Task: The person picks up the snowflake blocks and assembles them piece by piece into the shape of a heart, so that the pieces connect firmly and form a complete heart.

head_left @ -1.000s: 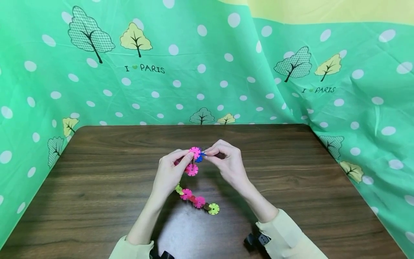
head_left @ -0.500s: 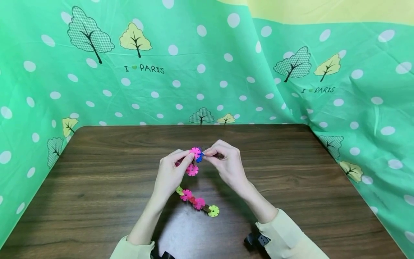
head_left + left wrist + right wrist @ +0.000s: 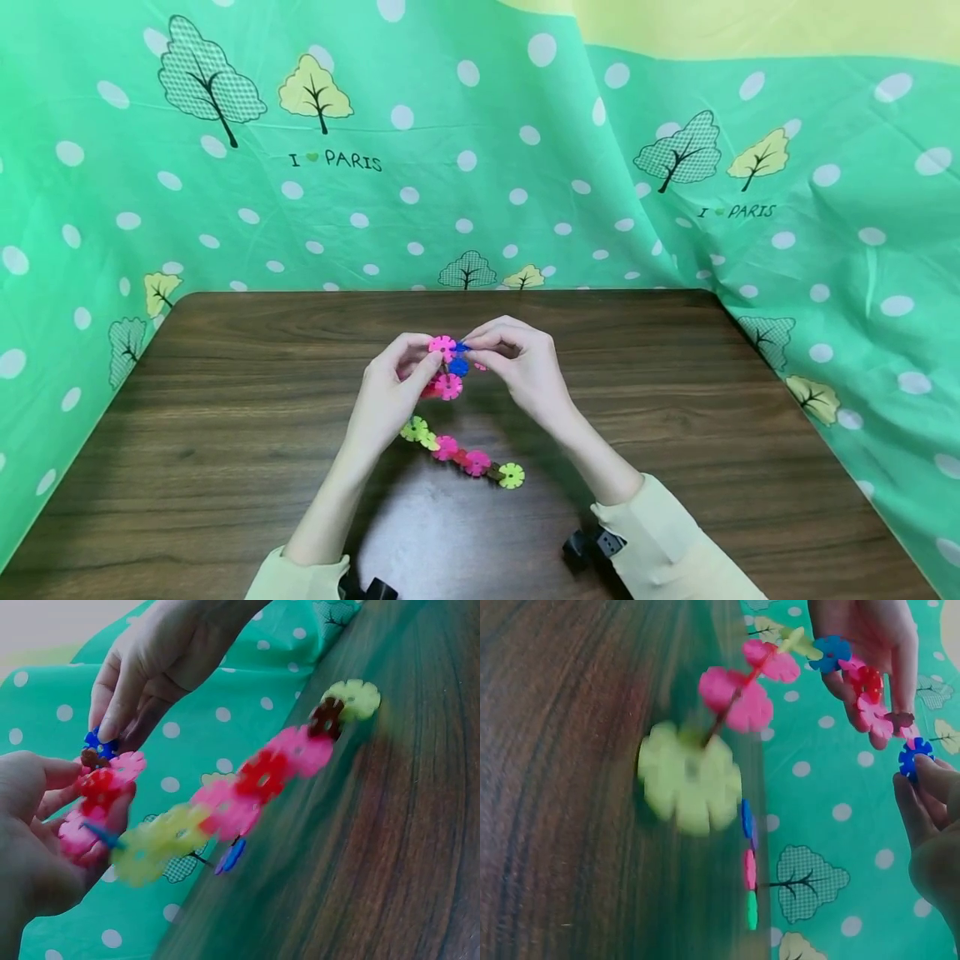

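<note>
My left hand (image 3: 393, 379) pinches a chain of notched plastic snowflake discs near its upper end, thumb on a pink disc (image 3: 442, 348). Between thumb and fingertips my right hand (image 3: 525, 354) pinches a blue snowflake disc (image 3: 915, 759), right at that end of the chain. Red and pink discs run across the left palm in the left wrist view. The rest of the chain curves out below the left hand, through yellow-green, pink and red discs, to a brown disc (image 3: 326, 718) and a yellow-green end disc (image 3: 512, 476).
Beyond the hands, more discs lie low on the dark wooden table (image 3: 262, 467), seen edge-on in the right wrist view, among them a pink disc (image 3: 750, 868) and a green disc (image 3: 752, 909). A green polka-dot cloth (image 3: 420, 167) hangs behind the table.
Both hands have risen slightly, and the held pink disc has shifted a little left. The chain's trailing end has swung right. More of the yellow-green discs and a blue disc now shows.
</note>
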The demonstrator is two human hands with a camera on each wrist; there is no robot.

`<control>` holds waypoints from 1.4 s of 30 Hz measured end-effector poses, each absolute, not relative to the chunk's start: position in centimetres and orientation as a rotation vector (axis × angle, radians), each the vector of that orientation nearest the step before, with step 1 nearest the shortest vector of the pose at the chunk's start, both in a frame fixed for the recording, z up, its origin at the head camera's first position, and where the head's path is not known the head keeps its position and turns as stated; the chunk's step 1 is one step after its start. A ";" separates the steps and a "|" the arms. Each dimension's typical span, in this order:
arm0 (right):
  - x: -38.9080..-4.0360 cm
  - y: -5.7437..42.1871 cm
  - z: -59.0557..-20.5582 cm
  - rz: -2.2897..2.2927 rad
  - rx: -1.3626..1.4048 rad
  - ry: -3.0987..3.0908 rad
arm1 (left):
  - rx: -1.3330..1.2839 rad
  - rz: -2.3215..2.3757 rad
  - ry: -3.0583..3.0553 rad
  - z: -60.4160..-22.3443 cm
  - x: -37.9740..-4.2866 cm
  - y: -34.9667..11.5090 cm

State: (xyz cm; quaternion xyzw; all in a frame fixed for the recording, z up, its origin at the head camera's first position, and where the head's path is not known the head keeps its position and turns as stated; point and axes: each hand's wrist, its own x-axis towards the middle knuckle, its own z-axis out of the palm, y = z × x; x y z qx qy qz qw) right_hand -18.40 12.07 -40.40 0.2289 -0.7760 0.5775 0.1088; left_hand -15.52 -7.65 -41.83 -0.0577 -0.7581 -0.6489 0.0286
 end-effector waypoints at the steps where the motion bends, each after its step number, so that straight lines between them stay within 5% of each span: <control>1: -18.5 12.1 -40.4 1.704 0.684 -2.278 | -0.189 -1.989 -2.354 -41.8 -15.5 -7.7; 42: -23.9 18.7 -42.9 1.269 0.583 -2.844 | 0.087 -2.050 -2.072 -39.9 -16.1 -14.0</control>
